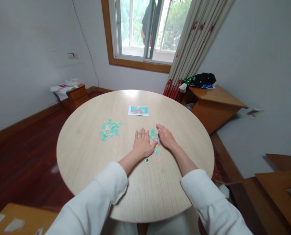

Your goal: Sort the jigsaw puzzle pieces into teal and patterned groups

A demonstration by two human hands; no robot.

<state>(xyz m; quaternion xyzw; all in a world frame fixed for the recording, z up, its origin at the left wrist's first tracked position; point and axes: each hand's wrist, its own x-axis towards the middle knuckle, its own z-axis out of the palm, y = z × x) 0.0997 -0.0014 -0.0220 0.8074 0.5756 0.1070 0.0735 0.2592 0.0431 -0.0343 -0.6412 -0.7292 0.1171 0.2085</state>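
Observation:
My left hand [142, 144] lies flat on the round wooden table [86, 163], fingers stretched forward. My right hand [166, 136] rests flat just to its right, fingers extended. Between and partly under both hands sits a small cluster of turquoise and pink jigsaw pieces [154, 136]. One loose piece [146, 160] lies near my left wrist. A second scatter of turquoise puzzle pieces [109, 129] lies to the left, apart from my hands. A reference picture card [138, 110] lies flat farther back on the table.
A low wooden cabinet [216, 104] with dark clothes on it stands at the right by the curtain [196, 42]. A small wooden chest [77, 94] with papers sits at the left wall. A person stands outside the window [147, 29]. Wooden boards [279, 189] lie at the right.

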